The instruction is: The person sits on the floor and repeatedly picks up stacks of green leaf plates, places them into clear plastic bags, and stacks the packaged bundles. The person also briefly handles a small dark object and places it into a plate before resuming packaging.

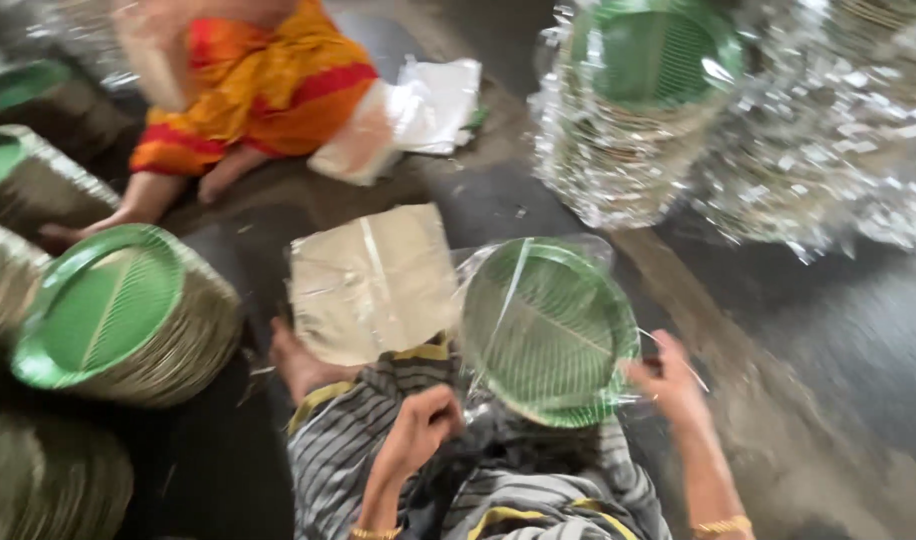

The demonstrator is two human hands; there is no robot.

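The dark floor [828,330] carries everything here, and the largest thing on it is the glittering heap of clear-wrapped plate bundles [808,130] at the upper right, too blurred to count, with one green plate face [650,55] showing at its top. Next in size are the unwrapped stacks of green leaf-patterned paper plates along the left edge: one tilted stack [128,315] shows its full round face, and at least three more stacks [28,180] stand partly cut off around it. A second person in an orange and red garment [263,85] sits at the top, bare feet on the floor, with a crumpled white plastic bag [428,105] just beside them. A flat, square pile of clear plastic sleeves [373,280] lies in the middle, near the wearer's striped lap. Right of it, the wrapped plate stack [548,330] sits tilted over the lap, one bundle in clear film. The left hand [418,430] has its fingers clenched on the film at the bundle's lower edge; the right hand [668,385] has its fingers closed on the film at the right rim.
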